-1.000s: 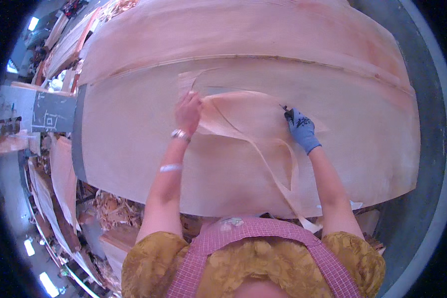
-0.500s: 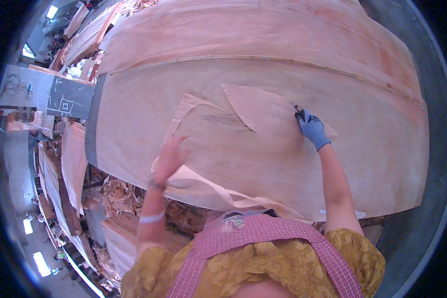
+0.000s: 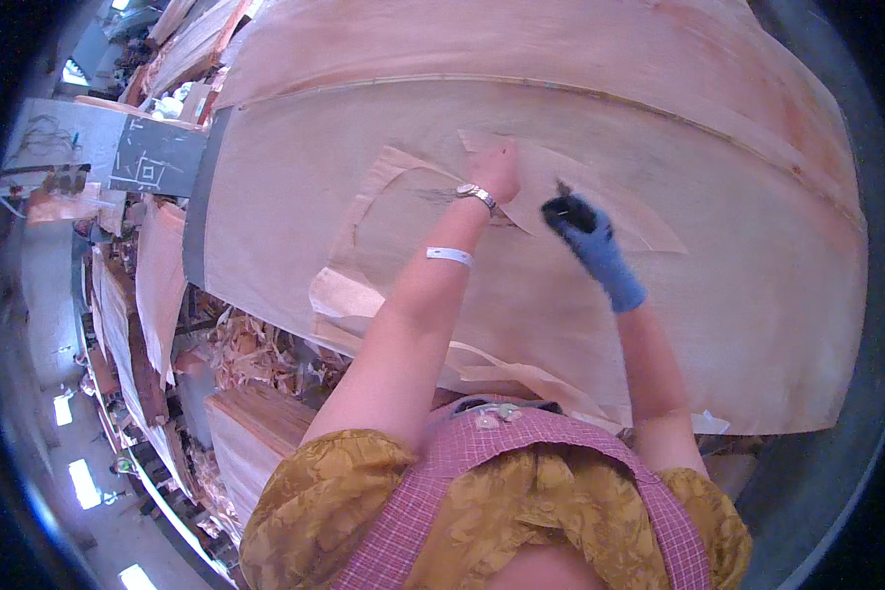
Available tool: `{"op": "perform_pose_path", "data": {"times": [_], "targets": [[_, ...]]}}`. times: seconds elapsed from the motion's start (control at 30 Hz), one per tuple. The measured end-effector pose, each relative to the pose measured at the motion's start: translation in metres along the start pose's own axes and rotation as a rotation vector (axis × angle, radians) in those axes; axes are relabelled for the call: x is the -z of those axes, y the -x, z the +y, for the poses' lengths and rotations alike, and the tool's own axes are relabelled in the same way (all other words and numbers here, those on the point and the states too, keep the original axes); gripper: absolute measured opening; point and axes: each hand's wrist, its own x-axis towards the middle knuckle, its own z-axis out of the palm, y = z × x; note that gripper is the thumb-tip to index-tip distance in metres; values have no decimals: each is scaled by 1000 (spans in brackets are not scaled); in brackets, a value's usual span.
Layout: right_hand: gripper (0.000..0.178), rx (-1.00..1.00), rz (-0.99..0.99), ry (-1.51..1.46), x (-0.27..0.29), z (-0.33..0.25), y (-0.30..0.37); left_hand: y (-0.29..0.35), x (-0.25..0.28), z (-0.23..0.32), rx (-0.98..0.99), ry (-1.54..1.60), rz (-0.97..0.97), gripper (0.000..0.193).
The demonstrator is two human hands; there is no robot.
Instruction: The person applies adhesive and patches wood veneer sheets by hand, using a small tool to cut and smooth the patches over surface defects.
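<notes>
A leaf-shaped piece of thin wood veneer lies on a large pale veneer sheet. My bare left hand, wearing a wristwatch, is over the left end of that piece with its fingers curled in. Whether they pinch its edge is hidden. My right hand, in a blue and black glove, is closed around a small dark pointed tool, blurred, near the piece's lower edge. Left of the piece, a curved veneer offcut borders a darker grained patch.
Curled veneer strips lie along the sheet's near edge. A long thin seam crosses the far side. At left are a dark grey panel with chalk marks, hanging veneer and a heap of scraps.
My left hand has swung up and right from the near left onto the leaf-shaped piece. My right hand has shifted slightly left, still holding the tool. The view has tilted.
</notes>
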Motion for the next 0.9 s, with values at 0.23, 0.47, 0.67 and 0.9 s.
{"op": "perform_pose_path", "data": {"times": [0.23,0.47,0.67,0.9], "targets": [[25,302,-332,169,-67,-73,-2,12,9,17,-37,-41,18,42],[24,461,-530,170,-68,-80,-28,15,-7,23,-33,-130,26,47],[23,-172,-407,-451,-54,-59,14,-18,1,5,-15,-16,-83,48],[16,-96,-270,-527,-39,-51,64,-63,2,-28,-107,105,-270,46]]}}
